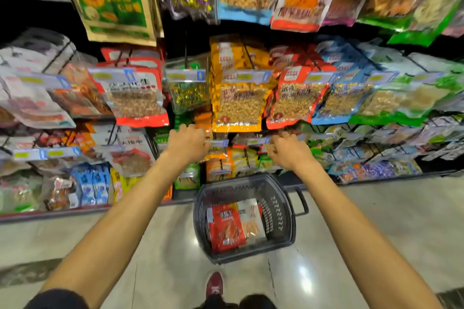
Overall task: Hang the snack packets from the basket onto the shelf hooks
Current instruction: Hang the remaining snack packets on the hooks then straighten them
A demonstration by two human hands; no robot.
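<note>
Red packet (pixel 227 228) apparently points toward shelf (pixel 62 214).

Red shoe (pixel 214 285) on glossy floor (pixel 401 221)

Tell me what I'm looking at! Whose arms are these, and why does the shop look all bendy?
There is no machine here. A person wears a small camera on their head, so you see what they see as they look down past their own two arms. The wide lens makes the edges look bent. The left hand and the right hand reach into a shelf full of hanging snack packets. Their fingers are curled there, but the picture is too blurred to tell what they hold. On the floor stands a dark basket. A red packet and a white packet lie inside it, not yet hung up. At the bottom you can see the person's red shoe.
</note>
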